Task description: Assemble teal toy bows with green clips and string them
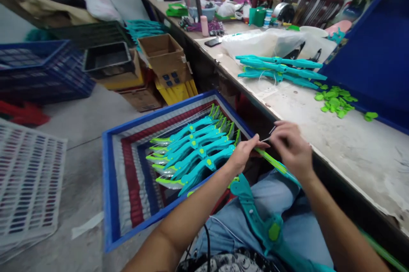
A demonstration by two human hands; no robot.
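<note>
Your left grip (244, 152) was closed on the end of the green strip (271, 160) above your lap (271, 189), while your right grip (292, 150) seemed pinched on the thin cord (265, 139) between your hands, though blur hid how firmly. A hard or crooked pull could have twisted the strip free or let the cord slip. The teal bow (257, 212) lay across your lap, its link to the strip unclear, and shifting knees could have slid it off.
</note>
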